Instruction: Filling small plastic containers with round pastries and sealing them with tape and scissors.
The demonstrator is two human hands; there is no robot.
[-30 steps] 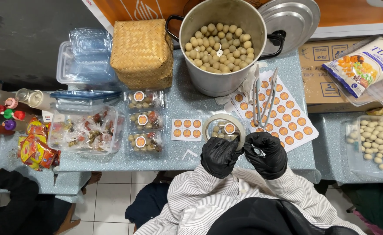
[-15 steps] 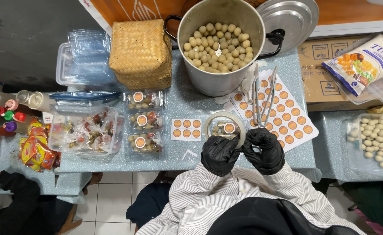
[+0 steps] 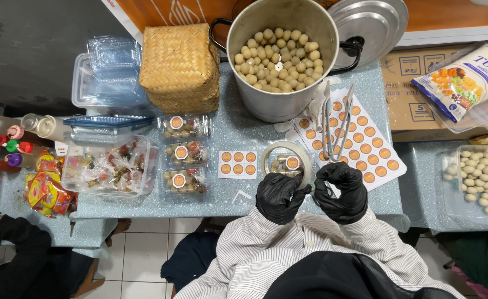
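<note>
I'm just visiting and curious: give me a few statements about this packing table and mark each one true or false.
1. Both hands, left hand and right hand, wear black gloves. True.
2. The big metal pot is empty. False: it is full of small pale balls.
3. Metal tongs lie on the sheet of round orange stickers. True.
4. The pot's lid sits on the pot. False: it lies beside it.
5. The woven basket stands to the left of the pot. True.
</note>
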